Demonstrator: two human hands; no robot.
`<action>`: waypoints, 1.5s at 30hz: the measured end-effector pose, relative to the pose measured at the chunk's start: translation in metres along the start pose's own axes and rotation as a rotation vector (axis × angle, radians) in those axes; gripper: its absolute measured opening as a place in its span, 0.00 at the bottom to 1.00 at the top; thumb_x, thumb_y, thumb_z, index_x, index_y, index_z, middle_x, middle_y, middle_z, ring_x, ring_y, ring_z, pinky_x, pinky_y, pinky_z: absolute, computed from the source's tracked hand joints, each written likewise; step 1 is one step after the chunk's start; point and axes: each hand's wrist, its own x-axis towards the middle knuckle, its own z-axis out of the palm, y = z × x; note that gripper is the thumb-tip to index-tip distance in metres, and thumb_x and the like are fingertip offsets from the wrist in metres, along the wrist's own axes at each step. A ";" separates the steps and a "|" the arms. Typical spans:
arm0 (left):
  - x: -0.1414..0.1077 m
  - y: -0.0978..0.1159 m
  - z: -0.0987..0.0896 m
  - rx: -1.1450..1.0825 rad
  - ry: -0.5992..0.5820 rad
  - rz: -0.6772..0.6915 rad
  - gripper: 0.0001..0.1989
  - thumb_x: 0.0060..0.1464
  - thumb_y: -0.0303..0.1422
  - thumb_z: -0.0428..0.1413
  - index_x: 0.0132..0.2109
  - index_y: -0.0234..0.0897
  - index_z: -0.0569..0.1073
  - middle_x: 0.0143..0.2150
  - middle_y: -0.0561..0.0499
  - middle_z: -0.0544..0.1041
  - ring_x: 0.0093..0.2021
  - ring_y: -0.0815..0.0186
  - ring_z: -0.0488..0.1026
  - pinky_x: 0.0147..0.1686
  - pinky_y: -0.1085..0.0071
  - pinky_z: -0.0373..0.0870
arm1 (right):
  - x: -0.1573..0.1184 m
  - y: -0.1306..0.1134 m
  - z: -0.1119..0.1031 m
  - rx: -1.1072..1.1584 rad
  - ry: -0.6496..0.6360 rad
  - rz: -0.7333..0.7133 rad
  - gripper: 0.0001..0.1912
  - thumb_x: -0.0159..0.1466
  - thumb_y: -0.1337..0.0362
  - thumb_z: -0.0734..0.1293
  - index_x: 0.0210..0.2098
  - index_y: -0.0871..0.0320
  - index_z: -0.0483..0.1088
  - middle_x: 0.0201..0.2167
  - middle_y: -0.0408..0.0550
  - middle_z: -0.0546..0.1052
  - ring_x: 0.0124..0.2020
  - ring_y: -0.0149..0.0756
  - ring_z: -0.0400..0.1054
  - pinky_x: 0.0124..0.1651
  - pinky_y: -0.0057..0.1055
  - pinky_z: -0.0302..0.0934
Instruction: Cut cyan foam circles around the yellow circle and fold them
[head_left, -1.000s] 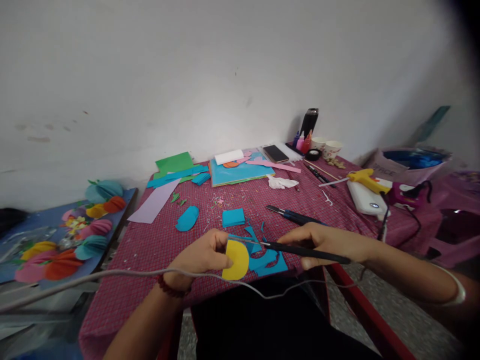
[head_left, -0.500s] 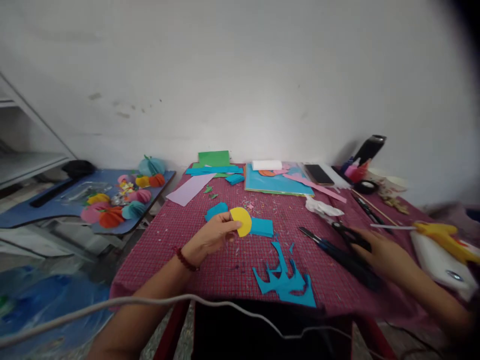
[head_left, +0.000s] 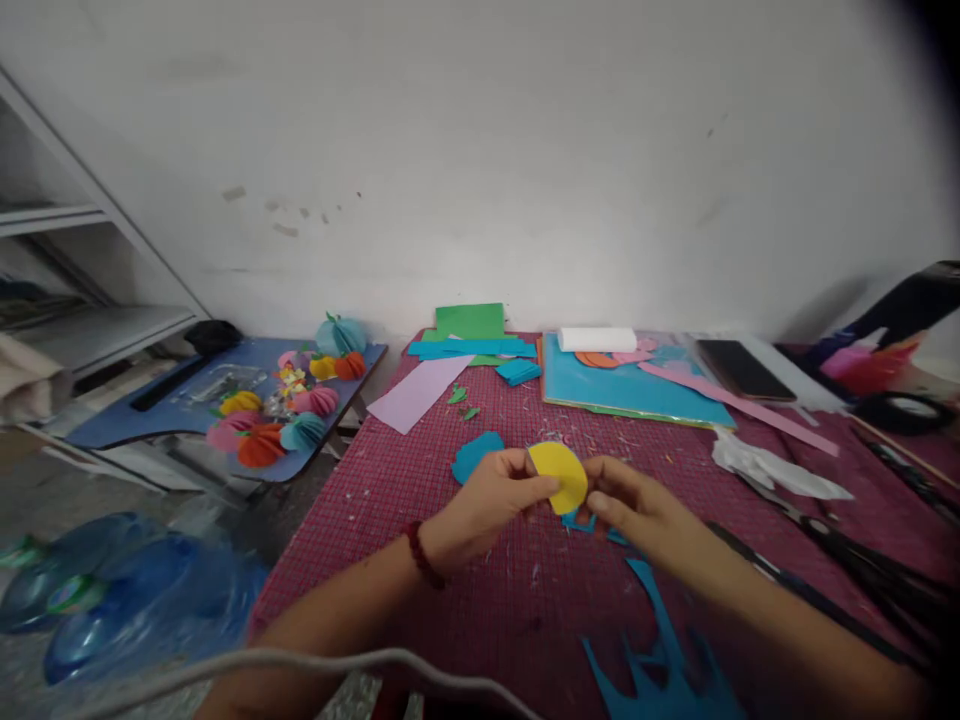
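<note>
Over the middle of the table, my left hand [head_left: 504,500] pinches a yellow paper piece [head_left: 564,474] with a rounded right edge. My right hand [head_left: 634,505] is beside that edge, its fingers bent and its thumb apart from them; whether the fingertips touch the paper is hard to tell. A rounded blue paper piece [head_left: 474,455] lies behind my left hand, and more blue paper [head_left: 577,520] is partly hidden below my right hand. Black-handled scissors [head_left: 832,535] and a dark cutter knife [head_left: 772,570] lie right of my right forearm.
Jagged blue scraps [head_left: 660,670] lie at the front. Behind are a lilac strip [head_left: 421,395], green sheets [head_left: 470,321], a blue sheet stack [head_left: 622,380], a phone [head_left: 742,368] and a tissue [head_left: 780,470]. Paper pumpkins [head_left: 261,445] sit on a blue side table; a cable [head_left: 360,658] crosses in front.
My right hand has left the scissors and come to the yellow piece's right edge. My left hand still holds the piece. The view has turned, shifting the table contents rightward.
</note>
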 end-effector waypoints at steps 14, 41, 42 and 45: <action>0.007 -0.039 -0.022 -0.294 -0.171 -0.034 0.19 0.39 0.39 0.66 0.34 0.32 0.70 0.30 0.51 0.73 0.28 0.70 0.71 0.30 0.71 0.67 | 0.027 0.056 0.027 0.608 -0.073 0.399 0.17 0.51 0.53 0.73 0.34 0.58 0.71 0.21 0.45 0.73 0.20 0.26 0.62 0.20 0.21 0.52; 0.012 -0.034 -0.008 0.036 0.176 -0.109 0.07 0.43 0.28 0.60 0.28 0.34 0.67 0.24 0.57 0.67 0.25 0.74 0.62 0.27 0.76 0.60 | 0.024 0.052 0.030 0.207 -0.003 0.165 0.30 0.58 0.63 0.68 0.58 0.50 0.58 0.32 0.43 0.74 0.26 0.31 0.67 0.28 0.28 0.63; 0.012 -0.036 -0.007 0.041 0.179 -0.128 0.07 0.41 0.26 0.59 0.27 0.34 0.66 0.23 0.57 0.66 0.23 0.74 0.61 0.25 0.76 0.59 | 0.023 0.053 0.028 0.125 -0.015 0.127 0.31 0.57 0.64 0.68 0.59 0.49 0.58 0.39 0.47 0.74 0.31 0.34 0.69 0.34 0.31 0.65; 0.012 -0.044 -0.005 -0.086 0.163 -0.198 0.07 0.39 0.26 0.58 0.29 0.34 0.68 0.23 0.56 0.67 0.22 0.74 0.62 0.22 0.76 0.58 | 0.020 0.060 0.023 -0.056 -0.047 0.054 0.23 0.56 0.64 0.69 0.52 0.48 0.69 0.46 0.49 0.74 0.43 0.43 0.70 0.46 0.40 0.64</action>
